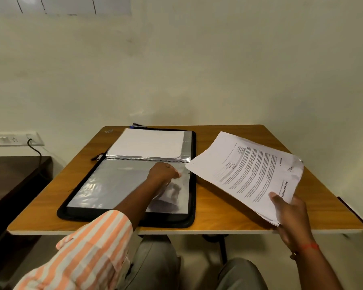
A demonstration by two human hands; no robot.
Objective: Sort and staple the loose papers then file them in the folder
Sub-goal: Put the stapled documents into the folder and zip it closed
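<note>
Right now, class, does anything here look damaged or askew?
Yes: the papers in the right hand have a crumpled, dog-eared far corner by the staple. The sleeve the left hand pinches is merely wrinkled.

Table (208, 218): folder (192, 220) lying open left of centre, spine crosswise. Far half: sheet (149, 143) inside a pocket. Near half: near sleeve (105, 185), with left hand (162, 172) on it toward its right edge, fingers curled on the plastic. Zip pull (100, 156) at the spine's left end. Small object (137, 126) behind the folder, kind unclear. Right of the folder, above the table: papers (249, 172), held at their near corner by right hand (289, 214). Wall socket (4, 139) far left, behind.
</note>
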